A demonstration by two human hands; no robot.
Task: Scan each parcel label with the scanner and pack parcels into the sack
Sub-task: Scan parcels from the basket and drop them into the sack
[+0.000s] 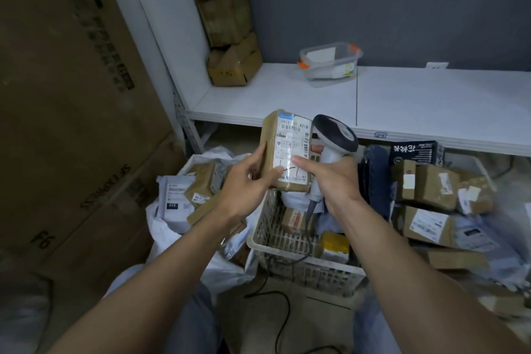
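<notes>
Our left hand curls its fingers round the brown parcel, held above the basket. Our right hand grips the scanner, thumb on the label. We should turn the barcode squarely toward the scanner head.

Your parcel is glossy, tape-wrapped brown cardboard, and its label is smooth white paper. Your scanner is smooth, slightly glossy plastic. The basket below you is matt, scuffed white plastic.
</notes>
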